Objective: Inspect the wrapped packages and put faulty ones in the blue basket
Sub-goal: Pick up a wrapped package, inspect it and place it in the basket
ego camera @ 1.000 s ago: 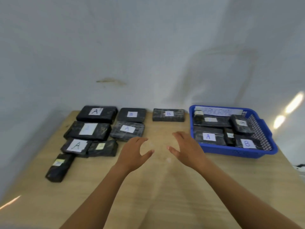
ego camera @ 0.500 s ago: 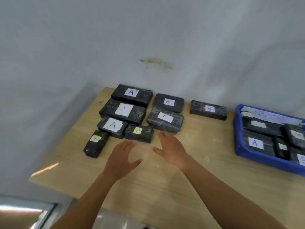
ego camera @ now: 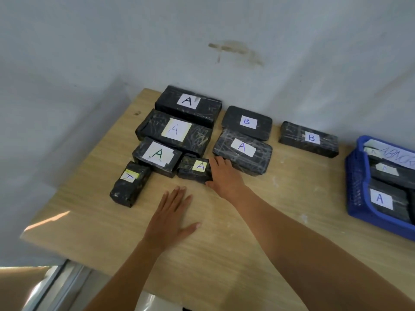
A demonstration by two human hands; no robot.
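Observation:
Several black wrapped packages with white or yellow A and B labels lie at the table's far left. My right hand (ego camera: 224,176) grips the right end of a small package with a yellow A label (ego camera: 193,170), thumb on its near side, fingers on its far side. My left hand (ego camera: 173,216) lies flat on the table just in front of it, fingers straight, holding nothing. The blue basket (ego camera: 357,187) stands at the right edge of view, partly cut off, with several packages inside and a white ABNORMAL tag on it.
A larger A package (ego camera: 243,154) touches the back of my right hand. Another small package (ego camera: 130,185) lies tilted at the left. A B package (ego camera: 308,139) lies alone near the wall (ego camera: 202,30). The table's left edge (ego camera: 67,182) is close to the packages.
The view swung left and down. My right hand reached forward and took hold of the small yellow-labelled package. My left hand came down flat on the table.

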